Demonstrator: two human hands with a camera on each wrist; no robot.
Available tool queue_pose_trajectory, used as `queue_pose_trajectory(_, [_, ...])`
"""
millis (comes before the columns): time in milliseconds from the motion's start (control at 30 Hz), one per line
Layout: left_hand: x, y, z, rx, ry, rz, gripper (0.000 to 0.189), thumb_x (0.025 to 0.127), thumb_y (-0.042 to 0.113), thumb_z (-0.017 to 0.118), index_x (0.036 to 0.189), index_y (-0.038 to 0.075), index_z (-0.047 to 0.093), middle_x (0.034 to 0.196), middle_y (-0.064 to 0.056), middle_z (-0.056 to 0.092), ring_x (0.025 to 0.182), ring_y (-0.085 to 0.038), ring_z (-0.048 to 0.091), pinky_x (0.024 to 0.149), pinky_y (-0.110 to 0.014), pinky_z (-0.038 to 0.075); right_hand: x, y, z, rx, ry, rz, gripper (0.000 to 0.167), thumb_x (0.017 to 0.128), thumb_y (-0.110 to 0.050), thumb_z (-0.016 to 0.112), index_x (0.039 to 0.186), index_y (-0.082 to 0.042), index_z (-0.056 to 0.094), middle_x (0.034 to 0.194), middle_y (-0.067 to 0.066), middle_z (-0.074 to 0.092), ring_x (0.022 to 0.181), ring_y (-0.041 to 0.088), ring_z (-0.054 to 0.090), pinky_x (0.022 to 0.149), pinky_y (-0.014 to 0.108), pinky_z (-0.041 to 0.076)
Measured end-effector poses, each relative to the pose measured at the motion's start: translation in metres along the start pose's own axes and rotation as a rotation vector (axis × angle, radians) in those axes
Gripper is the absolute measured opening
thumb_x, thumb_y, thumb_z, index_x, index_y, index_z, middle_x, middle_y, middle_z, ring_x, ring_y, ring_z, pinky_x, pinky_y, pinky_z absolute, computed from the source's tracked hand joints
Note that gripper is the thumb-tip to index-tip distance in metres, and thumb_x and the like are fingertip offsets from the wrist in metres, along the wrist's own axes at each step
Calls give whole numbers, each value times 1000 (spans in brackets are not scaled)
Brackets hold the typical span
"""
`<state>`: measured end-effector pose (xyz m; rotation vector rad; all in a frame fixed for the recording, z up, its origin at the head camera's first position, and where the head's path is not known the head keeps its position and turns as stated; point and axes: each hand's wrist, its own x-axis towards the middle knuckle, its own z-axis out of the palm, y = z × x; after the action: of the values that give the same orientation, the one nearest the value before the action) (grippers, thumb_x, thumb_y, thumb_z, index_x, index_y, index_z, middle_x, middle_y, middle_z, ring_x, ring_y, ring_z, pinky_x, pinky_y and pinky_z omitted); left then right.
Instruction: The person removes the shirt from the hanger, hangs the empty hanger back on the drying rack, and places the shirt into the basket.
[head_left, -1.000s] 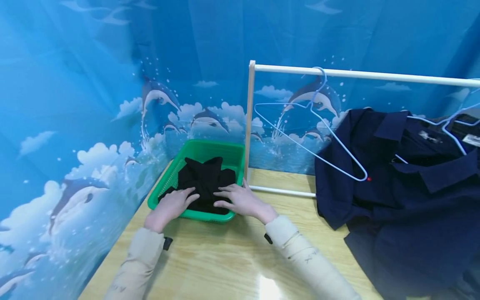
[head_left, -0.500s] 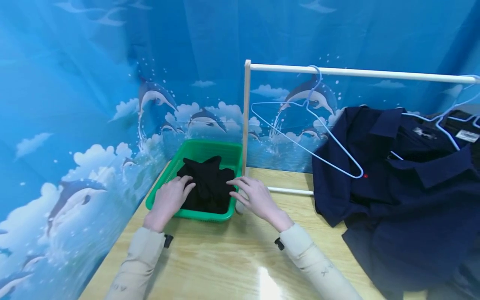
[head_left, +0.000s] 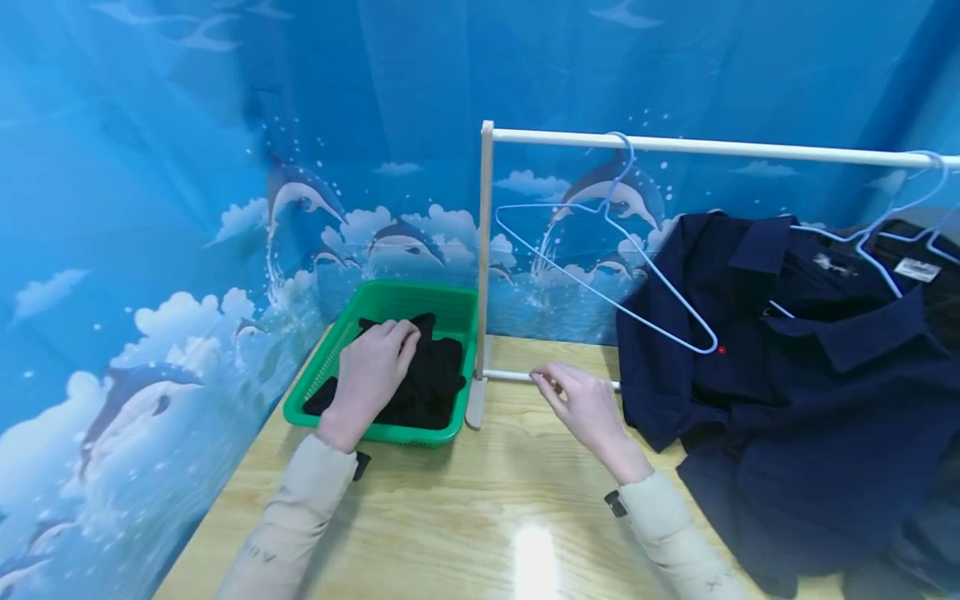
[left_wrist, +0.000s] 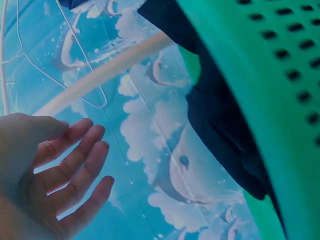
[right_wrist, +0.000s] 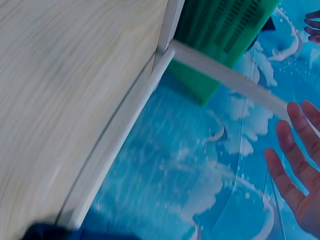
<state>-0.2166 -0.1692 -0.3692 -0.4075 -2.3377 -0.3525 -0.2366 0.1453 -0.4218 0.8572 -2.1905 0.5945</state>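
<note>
My left hand (head_left: 371,371) hovers over the green basket (head_left: 408,434), its fingers loosely bent and holding nothing. Black cloth (head_left: 426,387) lies crumpled in the basket, partly hidden behind that hand. In the left wrist view, the relaxed fingers of the left hand (left_wrist: 75,175) are apart from the dark cloth (left_wrist: 220,120). My right hand (head_left: 591,408) is above the table, right of the basket, near the rack's low white bar (head_left: 510,376). Nothing is in the right hand (right_wrist: 300,165), whose fingers look relaxed in the right wrist view.
A rack with a white top rail (head_left: 720,147) and an upright post (head_left: 484,250) stands right of the basket. A bare light-blue hanger (head_left: 606,205) hangs from it. Farther right hangs a dark navy shirt (head_left: 817,433). A dolphin-print curtain (head_left: 172,250) backs the wooden table (head_left: 450,517).
The right hand has come away from the basket to the right. My left hand has risen from the basket's near-left side to above the cloth. The view has shifted slightly.
</note>
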Motion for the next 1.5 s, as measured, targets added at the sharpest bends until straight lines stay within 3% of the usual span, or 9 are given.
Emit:
queue_pose_trajectory(133, [8, 10, 3, -11, 18, 28, 16, 101, 23, 65, 99, 9, 74, 83, -6, 71, 65, -22, 64, 50, -35, 51, -7, 9, -17, -51, 32, 3, 9, 98, -23, 69, 96, -17, 76, 79, -5, 73, 60, 10, 65, 44, 23, 42])
queue_pose_trajectory(300, [17, 21, 10, -18, -10, 46, 16, 101, 24, 65, 100, 10, 73, 85, -5, 72, 65, -21, 64, 52, -32, 52, -15, 20, -37, -98, 68, 26, 4, 93, -16, 74, 95, -14, 76, 81, 0, 74, 62, 15, 67, 45, 27, 44])
queue_pose_trajectory(600, [37, 36, 18, -18, -32, 83, 16, 101, 26, 65, 102, 11, 73, 86, -3, 71, 65, -19, 62, 51, -30, 50, -38, 51, -76, -201, 101, 110, 5, 93, -19, 73, 94, -14, 74, 75, -2, 69, 58, 14, 59, 44, 30, 39])
queue_pose_trajectory(767, [55, 40, 22, -11, -61, 77, 18, 103, 27, 62, 105, 12, 72, 86, -4, 70, 65, -19, 59, 52, -30, 48, -52, 71, -98, -265, 96, 163, 6, 92, -17, 74, 97, -14, 74, 74, -2, 68, 58, 17, 60, 42, 28, 35])
queue_pose_trajectory(1000, [82, 43, 34, 78, -75, 32, 22, 102, 29, 64, 109, 8, 67, 91, -9, 66, 71, -24, 59, 57, -33, 51, -69, 94, -129, -346, 103, 249, 8, 93, -15, 73, 100, -13, 74, 78, 3, 71, 59, 20, 62, 40, 28, 31])
queue_pose_trajectory(1133, [96, 42, 44, 113, -102, -3, 34, 103, 39, 60, 111, 7, 64, 98, -11, 63, 81, -27, 61, 66, -36, 54, -72, 99, -146, -376, 126, 265, 10, 92, -13, 73, 102, -13, 74, 79, 5, 71, 58, 23, 62, 39, 27, 29])
queue_pose_trajectory(1300, [105, 41, 59, 145, -132, 3, 44, 102, 46, 59, 114, 4, 62, 105, -14, 63, 93, -29, 61, 74, -39, 55, -69, 102, -165, -420, 152, 264, 12, 92, -12, 73, 104, -13, 75, 78, 6, 70, 57, 24, 60, 40, 24, 27])
queue_pose_trajectory(1500, [108, 42, 66, 153, -130, 14, 38, 103, 41, 60, 114, 4, 62, 102, -13, 62, 89, -27, 62, 72, -36, 55, -55, 105, -188, -468, 177, 270, 15, 94, -13, 71, 108, -10, 74, 82, 12, 71, 61, 28, 60, 41, 21, 26])
